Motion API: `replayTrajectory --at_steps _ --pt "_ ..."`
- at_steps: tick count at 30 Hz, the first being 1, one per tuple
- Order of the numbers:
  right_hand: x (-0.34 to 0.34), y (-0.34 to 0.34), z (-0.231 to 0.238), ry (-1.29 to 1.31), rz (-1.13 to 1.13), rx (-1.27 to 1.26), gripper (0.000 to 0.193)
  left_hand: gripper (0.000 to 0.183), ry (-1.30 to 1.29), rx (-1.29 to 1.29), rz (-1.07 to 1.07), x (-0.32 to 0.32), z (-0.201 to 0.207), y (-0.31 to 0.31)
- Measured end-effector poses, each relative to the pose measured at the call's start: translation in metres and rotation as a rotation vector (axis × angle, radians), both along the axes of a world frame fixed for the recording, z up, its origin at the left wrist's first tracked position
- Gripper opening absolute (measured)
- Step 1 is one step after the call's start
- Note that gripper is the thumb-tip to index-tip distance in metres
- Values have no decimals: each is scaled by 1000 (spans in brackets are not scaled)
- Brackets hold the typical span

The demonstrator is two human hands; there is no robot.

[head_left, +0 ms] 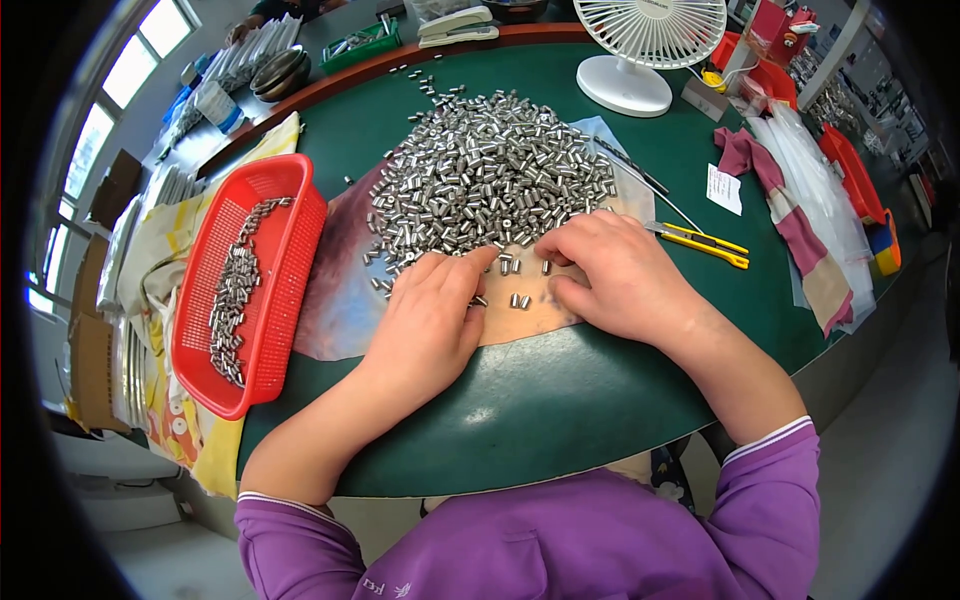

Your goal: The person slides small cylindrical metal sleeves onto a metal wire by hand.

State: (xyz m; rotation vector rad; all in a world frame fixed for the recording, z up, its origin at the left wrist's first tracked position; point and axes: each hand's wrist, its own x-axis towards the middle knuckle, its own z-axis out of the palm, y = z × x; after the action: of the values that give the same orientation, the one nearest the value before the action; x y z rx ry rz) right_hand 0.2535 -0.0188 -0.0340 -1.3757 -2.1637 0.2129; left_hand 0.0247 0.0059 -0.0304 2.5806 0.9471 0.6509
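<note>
Between left hand and right hand, loose metal pieces are being flanked, one nearest the right; fingers are half-curled, any grip cannot be told.

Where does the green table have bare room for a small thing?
Bare table shows between the forearms, below the coloured sheet, and between the yellow cutter and striped fabric. Crowded: the metal heap, with left hand and right hand at its near edge.
</note>
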Motion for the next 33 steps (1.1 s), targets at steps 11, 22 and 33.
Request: replayTrajectory --at_steps 11,22,33 --pt "1 -2 8 -53 67 -86 12 54 -50 14 -25 2 -4 3" --pt "-7 -7 11 -90 74 -136 14 57 -87 -26 -51 5 -10 3" --pt "-15 -6 -3 101 100 -113 16 61 -84 -90 -14 6 -10 3"
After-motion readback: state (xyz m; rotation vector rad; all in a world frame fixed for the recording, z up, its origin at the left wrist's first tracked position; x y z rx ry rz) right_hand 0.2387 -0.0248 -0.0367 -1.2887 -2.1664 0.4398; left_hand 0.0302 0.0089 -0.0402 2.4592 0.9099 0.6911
